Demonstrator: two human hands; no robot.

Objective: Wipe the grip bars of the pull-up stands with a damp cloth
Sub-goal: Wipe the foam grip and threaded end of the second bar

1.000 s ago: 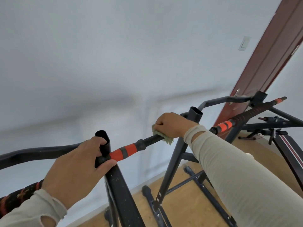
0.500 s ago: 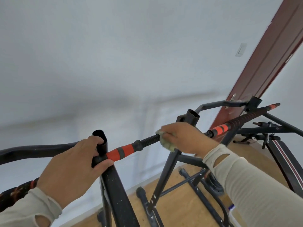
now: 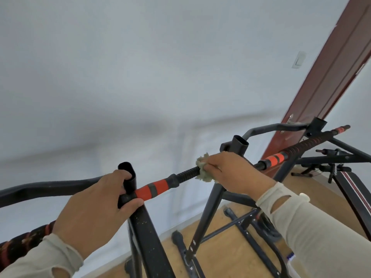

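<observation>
A black pull-up stand fills the lower view. Its horizontal grip bar [image 3: 180,176] is ribbed black with orange-and-grey sleeves near each upright. My right hand [image 3: 230,171] is closed around the bar's middle, holding a pale greenish damp cloth [image 3: 202,168] wrapped on the bar. My left hand [image 3: 94,209] grips the top of the left upright post [image 3: 144,227] where the bar joins it. The bar continues to the right past the second upright [image 3: 240,146], with another ribbed grip [image 3: 309,144] beyond.
A white wall runs behind the stand. At the right, a dark red door [image 3: 331,73] stands with a light switch [image 3: 298,60] beside it. The stand's legs [image 3: 236,223] spread over a wooden floor. A bench and more frame tubes [image 3: 345,159] sit at the far right.
My right hand with the cloth has slid along the bar, and the cloth now bunches at the fingertips. My left hand has stayed on the upright. The view has shifted slightly.
</observation>
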